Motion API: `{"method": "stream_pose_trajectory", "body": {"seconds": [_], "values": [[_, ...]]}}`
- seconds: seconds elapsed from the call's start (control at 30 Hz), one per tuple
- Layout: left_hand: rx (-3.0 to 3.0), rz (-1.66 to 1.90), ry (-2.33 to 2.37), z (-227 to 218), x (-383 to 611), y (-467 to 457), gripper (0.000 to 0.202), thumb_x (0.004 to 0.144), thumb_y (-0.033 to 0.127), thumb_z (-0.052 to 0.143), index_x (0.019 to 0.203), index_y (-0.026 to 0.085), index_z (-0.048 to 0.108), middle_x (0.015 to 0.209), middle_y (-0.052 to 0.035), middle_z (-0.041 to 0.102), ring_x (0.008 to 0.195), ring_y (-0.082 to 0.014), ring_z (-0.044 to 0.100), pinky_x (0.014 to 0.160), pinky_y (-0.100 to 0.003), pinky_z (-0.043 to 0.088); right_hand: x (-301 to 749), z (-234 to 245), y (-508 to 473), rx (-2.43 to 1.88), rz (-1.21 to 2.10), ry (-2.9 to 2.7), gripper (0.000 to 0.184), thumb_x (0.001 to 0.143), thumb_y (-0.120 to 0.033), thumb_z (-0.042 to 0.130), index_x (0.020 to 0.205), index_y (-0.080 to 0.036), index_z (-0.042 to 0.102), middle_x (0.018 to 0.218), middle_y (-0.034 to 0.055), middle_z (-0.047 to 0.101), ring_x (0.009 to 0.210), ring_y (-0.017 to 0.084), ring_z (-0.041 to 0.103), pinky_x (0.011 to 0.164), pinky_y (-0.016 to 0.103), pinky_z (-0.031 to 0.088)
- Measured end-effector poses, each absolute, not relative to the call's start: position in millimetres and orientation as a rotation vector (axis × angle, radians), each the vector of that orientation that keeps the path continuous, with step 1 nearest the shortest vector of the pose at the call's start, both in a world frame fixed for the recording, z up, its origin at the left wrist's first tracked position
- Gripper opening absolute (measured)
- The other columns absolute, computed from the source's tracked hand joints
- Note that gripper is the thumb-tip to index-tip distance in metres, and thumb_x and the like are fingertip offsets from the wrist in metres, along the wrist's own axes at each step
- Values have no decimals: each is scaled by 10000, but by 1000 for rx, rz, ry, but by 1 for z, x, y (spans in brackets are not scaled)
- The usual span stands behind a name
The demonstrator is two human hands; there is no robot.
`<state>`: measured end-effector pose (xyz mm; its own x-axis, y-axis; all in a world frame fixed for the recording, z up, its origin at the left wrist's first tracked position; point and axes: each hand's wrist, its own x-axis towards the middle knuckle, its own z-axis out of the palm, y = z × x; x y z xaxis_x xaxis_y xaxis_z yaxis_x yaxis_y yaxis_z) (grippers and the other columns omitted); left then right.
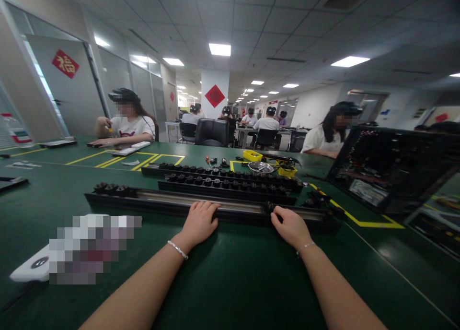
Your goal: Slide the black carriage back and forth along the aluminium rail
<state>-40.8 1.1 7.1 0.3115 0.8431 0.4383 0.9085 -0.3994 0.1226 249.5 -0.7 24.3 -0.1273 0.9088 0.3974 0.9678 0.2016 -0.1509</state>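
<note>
A long black channel rail (230,214) with a pale inner strip lies across the green table in front of me. My left hand (199,223) grips its near wall around the middle, fingers over the edge and thumb on the front side. Toward the right end, my right hand (292,226) is closed in a pinch on a small black part (269,206) in the channel; my fingers partly cover it. Several black round parts (111,189) sit at the rail's left end. Behind it lie two similar rails (226,188) carrying rows of such parts.
An open black computer case (391,171) stands at the right. Toward the back are a yellow bin (252,155), a metal dish (261,167) and a screwdriver (207,160). A white device (32,267) lies at the left. Co-workers sit across the table and beyond.
</note>
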Motion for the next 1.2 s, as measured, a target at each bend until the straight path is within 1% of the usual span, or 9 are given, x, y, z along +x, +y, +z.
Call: {"method": "stream_pose_trajectory", "body": {"seconds": [0.13,0.37,0.6,0.77,1.0,1.2], "values": [[-2425,-668,-1635,8,-41,1,376,793,272,493,1166,256,530,1068,-32,605,1043,-204,502,974,-374,287,250,25,-1,-1726,-198,-2089,226,837,-298,384,647,-211,472,634,1,554,634,130,489,581,245,289],[-2434,-667,-1661,9,-40,0,378,792,271,493,1168,261,528,1083,-32,601,1053,-206,500,976,-378,286,250,27,-2,-1751,-234,-2072,233,832,-290,392,635,-212,489,627,9,557,650,138,482,563,252,277],[-2428,-688,-1635,6,-41,2,382,784,268,501,1165,260,530,1087,-29,602,1050,-206,501,970,-374,289,251,27,-3,-1734,-283,-2073,253,835,-292,389,612,-211,477,628,10,563,667,145,484,583,260,286],[-2422,-702,-1618,5,-41,2,377,783,253,502,1159,256,531,1086,-25,604,1046,-199,503,971,-368,285,254,24,-1,-1699,-322,-2070,260,841,-287,381,608,-212,470,643,15,569,696,154,480,631,269,313],[-2433,-678,-1636,7,-41,1,378,786,263,499,1163,256,530,1091,-29,602,1050,-203,503,972,-372,286,257,20,2,-1645,-356,-2064,257,834,-279,389,597,-211,465,656,22,545,704,158,461,658,282,323],[-2430,-671,-1655,9,-40,0,373,783,259,504,1155,262,533,1083,-30,601,1047,-204,501,969,-372,287,258,19,2,-1636,-366,-2050,252,831,-272,397,598,-214,475,669,21,544,699,155,461,653,281,320]]}}
